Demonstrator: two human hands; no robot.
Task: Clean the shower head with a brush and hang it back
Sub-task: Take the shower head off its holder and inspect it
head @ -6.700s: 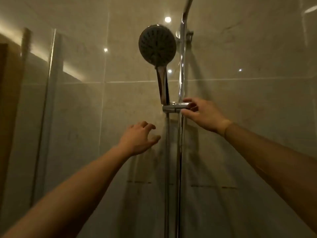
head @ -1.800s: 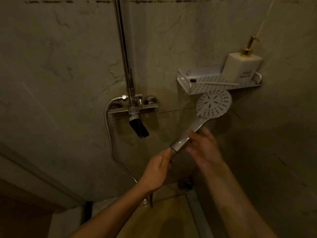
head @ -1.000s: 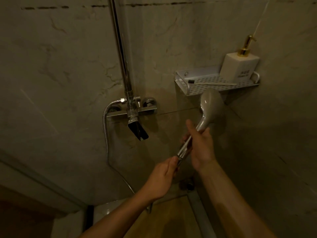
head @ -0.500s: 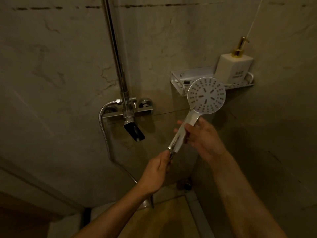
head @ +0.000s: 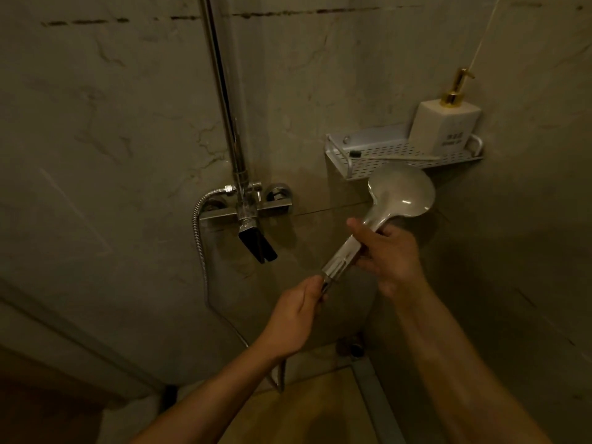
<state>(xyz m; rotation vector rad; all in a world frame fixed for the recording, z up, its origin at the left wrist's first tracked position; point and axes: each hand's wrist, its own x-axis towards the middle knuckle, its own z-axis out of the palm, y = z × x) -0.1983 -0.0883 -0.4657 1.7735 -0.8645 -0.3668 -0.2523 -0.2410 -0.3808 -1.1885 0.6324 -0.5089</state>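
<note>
Chrome shower head (head: pixel 400 192) is off its holder, held low in both our hands.
Our right hand (head: pixel 389 254) wraps the handle; our left hand (head: pixel 298 312) pinches its hose end. It looks light, stiff, probably slick, so we keep to the handle. A brush (head: pixel 394 156) lies along the front edge of the wall shelf (head: pixel 336 155), among dim marbled tiles.

1. The white soap dispenser (head: pixel 444 128) with the gold pump, standing on the perforated wall shelf (head: pixel 381 155), carried a small dark printed label low on its front face.
2. That label showed two short lines of characters, too small and blurred to be read.
3. No other text, brand, number or sign was legible anywhere.
</note>
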